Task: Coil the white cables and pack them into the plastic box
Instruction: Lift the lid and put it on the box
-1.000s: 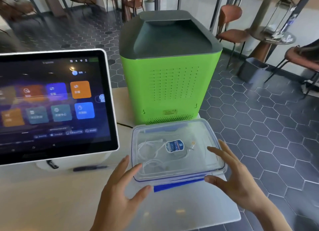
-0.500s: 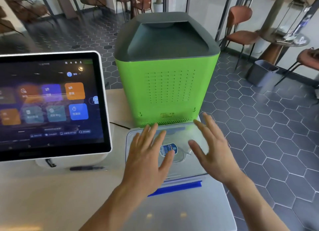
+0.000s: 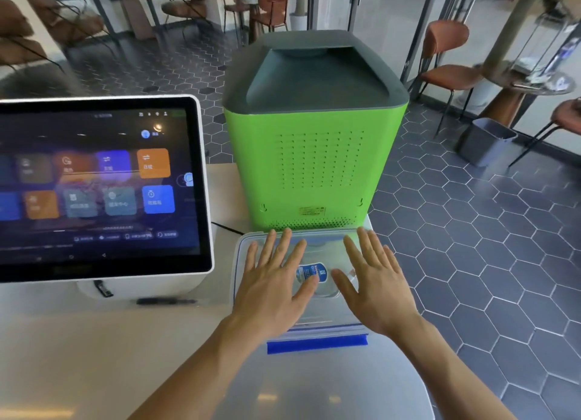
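The clear plastic box (image 3: 240, 264) sits on the table in front of the green machine, its transparent lid on top with a blue round sticker (image 3: 311, 272) in the middle. A blue clip edge (image 3: 317, 345) shows at the box's near side. My left hand (image 3: 273, 281) lies flat on the left half of the lid, fingers spread. My right hand (image 3: 375, 278) lies flat on the right half, fingers spread. The white cables inside are almost wholly hidden under my hands.
A green machine with a grey top (image 3: 314, 155) stands right behind the box. A white-framed touchscreen (image 3: 97, 187) stands at the left, with a dark pen (image 3: 166, 301) at its foot. The table edge (image 3: 421, 385) curves on the right, floor beyond.
Both hands went from hovering beside the box's near corners to lying flat on the lid. Since half a second ago they have barely shifted.
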